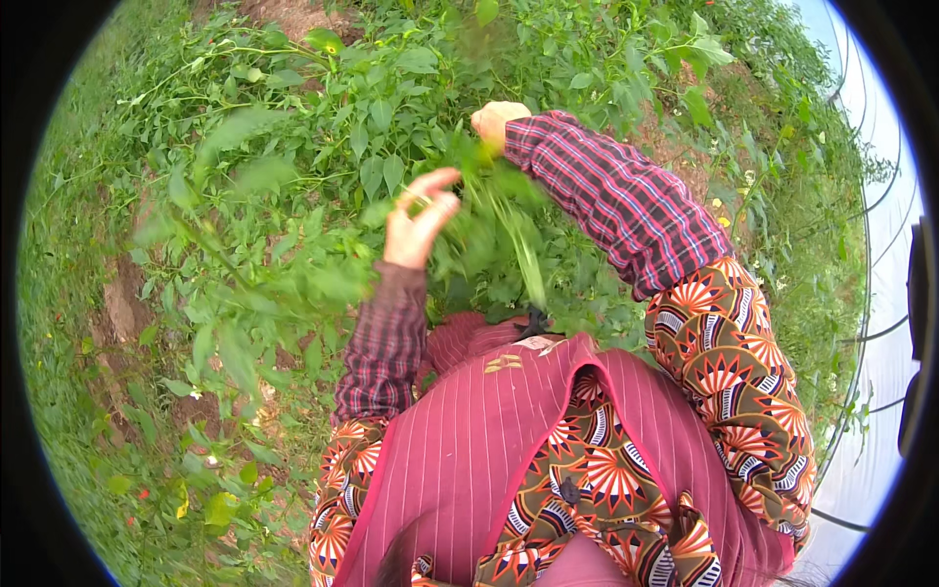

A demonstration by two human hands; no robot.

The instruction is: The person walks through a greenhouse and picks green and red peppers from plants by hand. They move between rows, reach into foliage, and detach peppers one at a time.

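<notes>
Leafy green plants [381, 117] spread before me and around both hands. My left hand [422, 220] is raised among the foliage, thumb and fingers apart; thin blurred stems pass close to it, and I cannot tell whether it touches them. Farther out and to the right, my right hand [500, 123] is closed, with blurred green stems and leaves [506, 213] hanging just below it. Its fingers are turned away, so whether it grips those stems is unclear. A long pale green stem [530, 268] runs down toward my maroon striped apron [477, 440].
Blurred leafy branches [242, 271] reach up close on the left. Bare reddish soil [125, 301] shows between plants at the left. Along the right edge stands a pale plastic sheet wall [884, 293] with dark curved lines.
</notes>
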